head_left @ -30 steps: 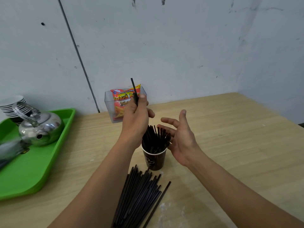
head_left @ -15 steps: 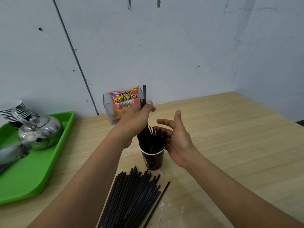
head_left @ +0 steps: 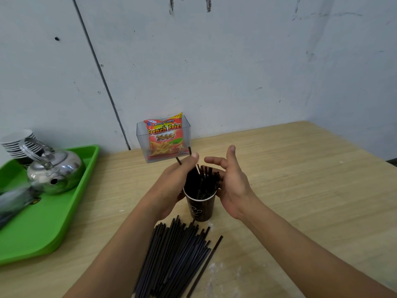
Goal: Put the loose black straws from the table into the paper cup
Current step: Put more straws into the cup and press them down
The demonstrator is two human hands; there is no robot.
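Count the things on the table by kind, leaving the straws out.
Dark brown paper cup: 1
Clear plastic box: 1
Red snack packet: 1
Green plastic tray: 1
Silver metal kettle: 1
Stack of white dishes: 1
Total: 6
Blurred item on tray uncounted.

Modest canteen or drinks-stall corner, scuffed grey wall (head_left: 214, 61), plain wooden table (head_left: 300, 179), green tray (head_left: 43, 229) with steel kettle (head_left: 58, 175) and stacked cups (head_left: 15, 143), snack packet (head_left: 165, 136) in clear box (head_left: 187, 134), paper cup (head_left: 200, 208) of black straws (head_left: 204, 179).

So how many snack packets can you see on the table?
1: the red French Fries packet stands upright in the clear box; others could be hidden behind it.
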